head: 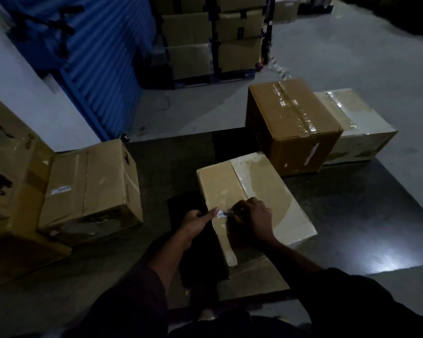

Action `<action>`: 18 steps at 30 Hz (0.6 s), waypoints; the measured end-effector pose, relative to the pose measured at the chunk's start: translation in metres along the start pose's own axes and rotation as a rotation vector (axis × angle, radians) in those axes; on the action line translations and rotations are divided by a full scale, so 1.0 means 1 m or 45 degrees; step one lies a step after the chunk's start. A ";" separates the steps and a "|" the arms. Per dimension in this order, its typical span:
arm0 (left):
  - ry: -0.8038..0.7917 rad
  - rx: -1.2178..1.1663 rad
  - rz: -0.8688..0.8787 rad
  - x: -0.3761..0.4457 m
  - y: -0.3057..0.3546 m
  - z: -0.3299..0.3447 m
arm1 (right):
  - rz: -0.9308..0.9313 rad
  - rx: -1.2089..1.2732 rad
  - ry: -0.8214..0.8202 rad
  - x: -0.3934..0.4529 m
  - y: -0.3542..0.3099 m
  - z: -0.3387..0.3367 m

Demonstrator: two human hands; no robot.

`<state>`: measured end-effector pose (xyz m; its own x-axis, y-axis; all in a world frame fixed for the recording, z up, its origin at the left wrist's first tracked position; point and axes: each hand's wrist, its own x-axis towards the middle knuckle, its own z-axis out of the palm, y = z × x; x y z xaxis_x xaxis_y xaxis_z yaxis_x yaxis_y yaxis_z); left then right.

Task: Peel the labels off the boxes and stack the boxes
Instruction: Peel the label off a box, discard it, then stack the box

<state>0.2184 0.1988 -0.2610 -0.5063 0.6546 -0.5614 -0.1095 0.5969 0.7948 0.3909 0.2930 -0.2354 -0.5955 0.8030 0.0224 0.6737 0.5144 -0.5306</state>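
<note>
Peeling a label point(223, 214) off a box point(252, 191) in dim light.
Left hand point(195, 222) thumb pressing the label end, right hand point(250, 222) grip pinching it; print unreadable, taped boxes point(293, 125) beyond.

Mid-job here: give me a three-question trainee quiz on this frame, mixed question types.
1. True or false: the right hand works at the small white label on the nearest box.
2. Which touches the label's left end? A) left hand B) tape roll C) knife
3. Fill in: the taped brown box stands ___ the nearest box.

Key: 1 true; 2 A; 3 beyond.
</note>
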 end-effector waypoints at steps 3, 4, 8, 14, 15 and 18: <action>0.042 0.001 0.011 -0.002 -0.001 0.000 | -0.022 0.006 -0.050 -0.001 0.005 0.001; 0.051 0.003 0.017 -0.001 -0.001 0.001 | -0.027 0.037 -0.047 -0.001 0.006 0.001; 0.055 0.000 0.014 -0.005 0.002 0.003 | -0.022 0.089 -0.008 -0.002 0.003 0.000; 0.077 -0.003 -0.013 -0.002 -0.003 0.002 | -0.015 0.001 -0.054 -0.002 0.002 0.000; 0.078 0.008 -0.016 -0.001 -0.003 0.001 | -0.032 -0.001 -0.062 -0.002 0.003 0.000; 0.065 -0.002 -0.001 -0.004 -0.001 0.001 | -0.025 0.074 -0.050 -0.002 0.004 -0.003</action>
<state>0.2218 0.1958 -0.2601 -0.5490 0.6298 -0.5496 -0.1115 0.5964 0.7949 0.3961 0.2942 -0.2345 -0.6258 0.7800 0.0001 0.6359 0.5102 -0.5790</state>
